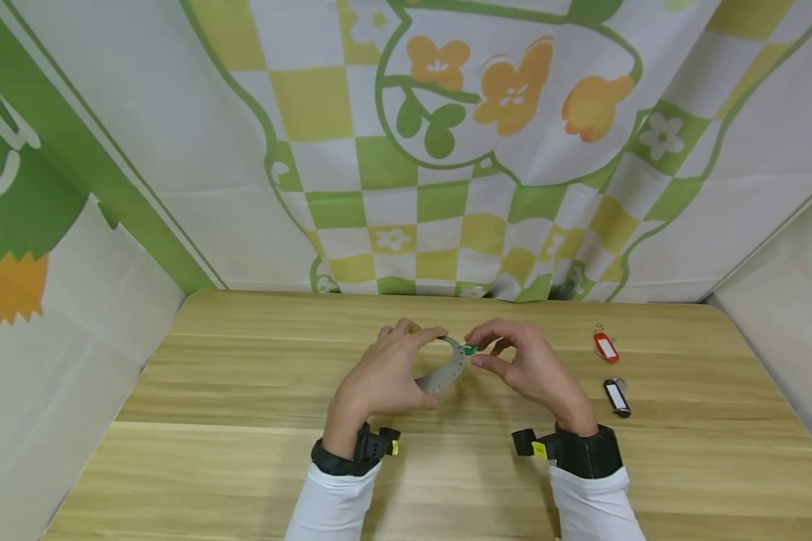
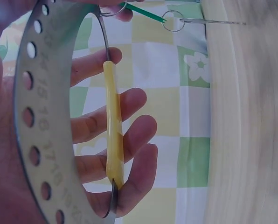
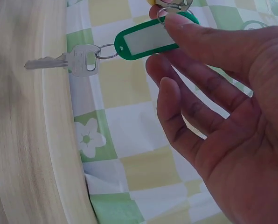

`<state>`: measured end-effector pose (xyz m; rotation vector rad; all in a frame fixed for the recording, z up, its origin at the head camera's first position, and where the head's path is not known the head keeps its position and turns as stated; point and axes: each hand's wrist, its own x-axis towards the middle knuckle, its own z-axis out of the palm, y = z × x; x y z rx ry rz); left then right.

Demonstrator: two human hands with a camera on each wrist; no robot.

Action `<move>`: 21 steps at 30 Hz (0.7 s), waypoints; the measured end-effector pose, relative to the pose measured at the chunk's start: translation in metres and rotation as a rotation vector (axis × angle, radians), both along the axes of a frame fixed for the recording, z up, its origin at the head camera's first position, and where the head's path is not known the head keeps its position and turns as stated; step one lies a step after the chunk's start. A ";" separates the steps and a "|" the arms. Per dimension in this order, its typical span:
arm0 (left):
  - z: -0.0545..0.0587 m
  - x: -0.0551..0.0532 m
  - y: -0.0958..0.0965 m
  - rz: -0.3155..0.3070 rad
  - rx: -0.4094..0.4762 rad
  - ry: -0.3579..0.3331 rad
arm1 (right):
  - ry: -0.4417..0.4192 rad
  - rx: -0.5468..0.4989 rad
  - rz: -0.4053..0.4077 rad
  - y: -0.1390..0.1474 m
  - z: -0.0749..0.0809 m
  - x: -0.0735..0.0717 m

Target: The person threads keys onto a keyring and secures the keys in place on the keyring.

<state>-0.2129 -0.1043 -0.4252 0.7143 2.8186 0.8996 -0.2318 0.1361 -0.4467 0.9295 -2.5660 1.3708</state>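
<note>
My left hand (image 1: 382, 379) holds a round grey metal key holder with numbered holes (image 1: 450, 372). In the left wrist view its fingers lie around the yellow handle (image 2: 113, 126) of this holder (image 2: 42, 112). To the right, my right hand (image 1: 531, 364) pinches a green key tag (image 1: 470, 349) at the holder's edge. Seen from the right wrist, the tag (image 3: 146, 39) has a blank white label, and a silver key (image 3: 83, 60) dangles from its lower ring. A small split ring (image 3: 169, 16) sits at the tag's upper end, by the holder; whether it passes through a hole I cannot tell.
On the wooden table (image 1: 230, 451), a red key tag (image 1: 605, 347) lies right of my hands, with a black key tag (image 1: 617, 398) nearer me. A checkered, flowered cloth (image 1: 446, 203) hangs behind the table's far edge. White walls (image 1: 785, 263) stand on both sides.
</note>
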 end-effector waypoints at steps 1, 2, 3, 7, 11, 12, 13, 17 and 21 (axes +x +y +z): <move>0.000 0.000 0.000 0.002 0.004 -0.002 | 0.005 -0.004 -0.005 0.000 0.000 0.000; 0.000 0.000 0.000 0.003 0.006 -0.002 | 0.011 -0.011 -0.008 0.000 -0.001 0.000; 0.000 0.000 0.000 0.004 0.007 -0.003 | 0.019 -0.020 -0.011 -0.001 -0.001 0.000; 0.000 0.000 -0.001 0.003 0.016 -0.008 | 0.049 -0.050 -0.015 -0.002 0.000 0.001; 0.000 0.000 -0.001 -0.002 0.026 -0.014 | 0.068 -0.043 -0.005 -0.002 0.001 0.001; 0.000 0.000 -0.002 -0.003 0.031 -0.016 | 0.075 -0.040 0.000 -0.002 0.001 0.001; 0.001 0.000 -0.002 -0.004 0.034 -0.019 | 0.083 -0.038 0.002 -0.002 0.001 0.001; 0.001 -0.001 -0.003 -0.004 0.044 -0.023 | 0.112 -0.045 0.009 -0.002 0.001 0.000; 0.001 -0.001 -0.004 0.003 0.044 -0.026 | 0.137 -0.050 0.010 -0.002 0.000 0.000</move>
